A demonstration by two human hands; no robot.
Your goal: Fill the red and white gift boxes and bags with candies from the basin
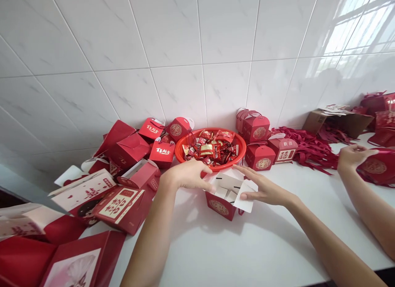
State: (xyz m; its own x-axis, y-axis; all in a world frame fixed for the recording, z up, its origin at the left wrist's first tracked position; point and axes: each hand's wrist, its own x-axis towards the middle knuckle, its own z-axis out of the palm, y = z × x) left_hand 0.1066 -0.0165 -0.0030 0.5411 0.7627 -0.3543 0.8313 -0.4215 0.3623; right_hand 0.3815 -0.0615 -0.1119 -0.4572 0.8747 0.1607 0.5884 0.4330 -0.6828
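A small red box [221, 205] with a gold round emblem stands on the white table, its white inner flaps spread and its top open. My left hand [190, 176] is at the box's left rim, fingers apart and bent over the flap. At the right side, my right hand [262, 187] has its thumb on a white flap and its other fingers stretched toward the back edge. Just behind the box sits a red plastic basket [178, 155] filled with wrapped candies [207, 149].
Red gift boxes [123, 204] crowd the left side. More closed boxes [260, 156] stand right of the basket, beside dark red ribbons [317, 151] and a cardboard box [354, 121]. At the right, another person's hand [353, 157] holds a red item [378, 166]. A tiled wall rises behind.
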